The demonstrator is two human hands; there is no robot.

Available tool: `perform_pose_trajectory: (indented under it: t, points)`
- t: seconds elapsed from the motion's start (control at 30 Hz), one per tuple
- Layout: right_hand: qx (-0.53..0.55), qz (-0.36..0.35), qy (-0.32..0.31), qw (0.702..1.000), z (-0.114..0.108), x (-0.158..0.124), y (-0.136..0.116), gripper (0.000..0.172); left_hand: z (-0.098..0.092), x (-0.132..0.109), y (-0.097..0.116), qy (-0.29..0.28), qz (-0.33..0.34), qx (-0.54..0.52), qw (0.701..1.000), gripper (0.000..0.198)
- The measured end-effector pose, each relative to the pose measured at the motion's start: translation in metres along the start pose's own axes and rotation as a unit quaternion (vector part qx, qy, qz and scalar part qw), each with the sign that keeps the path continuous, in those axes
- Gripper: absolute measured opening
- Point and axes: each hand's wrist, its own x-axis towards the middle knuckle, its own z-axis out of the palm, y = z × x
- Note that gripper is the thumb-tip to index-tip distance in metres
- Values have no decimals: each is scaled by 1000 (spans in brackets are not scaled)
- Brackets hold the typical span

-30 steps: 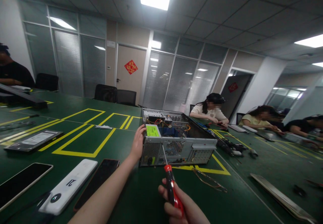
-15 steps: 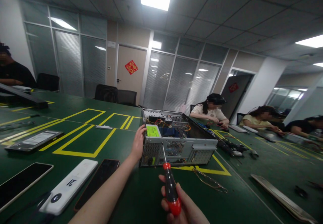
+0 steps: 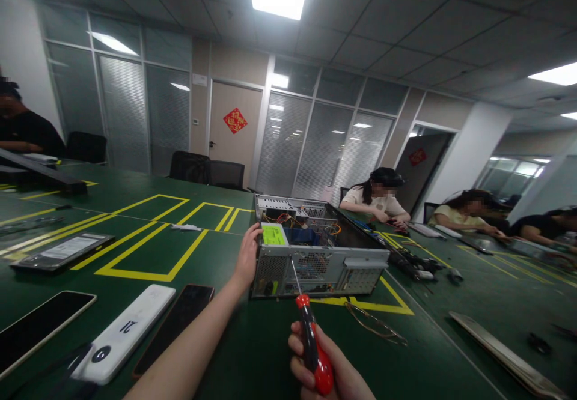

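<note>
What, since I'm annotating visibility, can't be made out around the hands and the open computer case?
All in the head view:
- Tip of the screwdriver: too small to tell whether it is seated in anything.
- Lower inside of the computer case: hidden by its own near side.
- Small print on the green label: too small to read.
- Wrist of the right hand: cut off by the bottom edge.

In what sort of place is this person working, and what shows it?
Probably an office room used as a computer workshop: there are tall pale-framed glass partitions, a long green table with yellow lines, and an open grey metal computer case.
</note>
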Motion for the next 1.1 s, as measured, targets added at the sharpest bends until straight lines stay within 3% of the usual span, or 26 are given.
perform_pose_trajectory:
  t: [0.13, 0.33, 0.9, 1.1]
  points:
    - [-20, -7, -6, 1000, 1, -4, 3, 40, 1, 0, -1, 0, 1, 0, 1000, 44]
    - [-47, -5, -48, 998, 3, 2, 13, 44, 1, 0, 0, 4, 5, -3, 1000, 43]
    - [-40, 36, -49, 997, 1, 18, 16, 50, 1, 0, -1, 3, 8, 2, 1000, 44]
    - [-33, 43, -16, 998, 2, 19, 19, 48, 1, 0, 0, 2, 3, -1, 1000, 44]
